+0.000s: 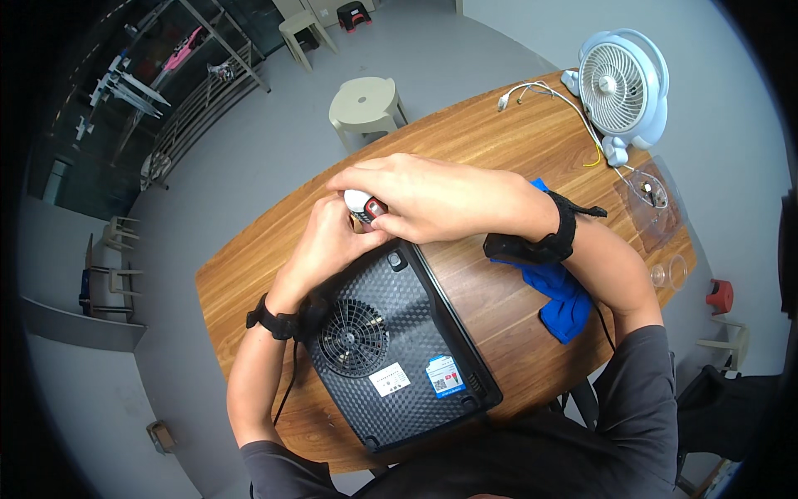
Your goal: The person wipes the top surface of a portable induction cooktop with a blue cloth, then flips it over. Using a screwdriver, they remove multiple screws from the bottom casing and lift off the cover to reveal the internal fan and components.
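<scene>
A black flat appliance [416,333], apparently an induction cooker turned underside up, lies on the wooden table in front of me. Its underside has a round fan grille [353,338], small feet and two stickers. Over its far end my two hands meet around a small white object with a red-edged dark panel [362,202]; its kind I cannot make out. My right hand [416,197] reaches across from the right, fingers curled over it. Closed against its near side is my left hand [326,236]. The fingers partly hide the object.
A blue cloth [561,299] lies beneath my right forearm. At the table's far right stand a white fan [617,87] with its cord, a clear plastic bag [651,202] and a clear cup [675,271]. A beige stool [363,103] stands beyond the far edge.
</scene>
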